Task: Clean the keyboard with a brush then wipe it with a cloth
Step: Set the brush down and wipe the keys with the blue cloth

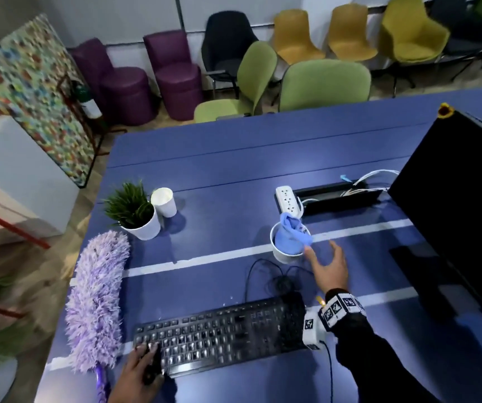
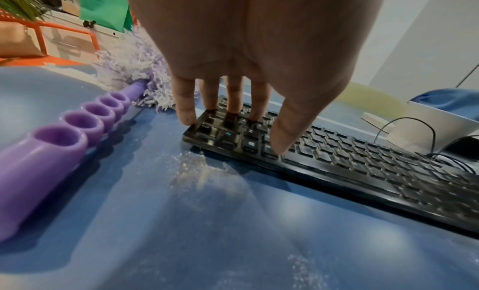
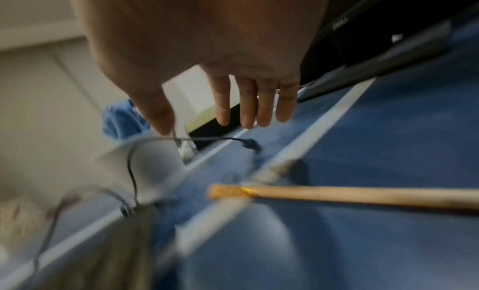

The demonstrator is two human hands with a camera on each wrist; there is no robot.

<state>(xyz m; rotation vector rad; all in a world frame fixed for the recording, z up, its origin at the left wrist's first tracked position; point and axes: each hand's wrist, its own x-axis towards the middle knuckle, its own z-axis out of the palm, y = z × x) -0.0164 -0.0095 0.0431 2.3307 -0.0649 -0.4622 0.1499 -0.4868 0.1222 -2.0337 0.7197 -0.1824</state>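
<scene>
Your left hand (image 1: pixel 139 370) presses straight fingers on the keyboard (image 1: pixel 219 333) to steady it, while your right hand (image 1: pixel 328 267), fingers spread and empty, nears the cloth (image 1: pixel 292 234).

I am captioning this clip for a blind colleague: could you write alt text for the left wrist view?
The left hand presses straight fingers on the left end of a black keyboard on a blue table. A purple duster lies to its left, and whitish dust is scattered in front of the keyboard.
</scene>
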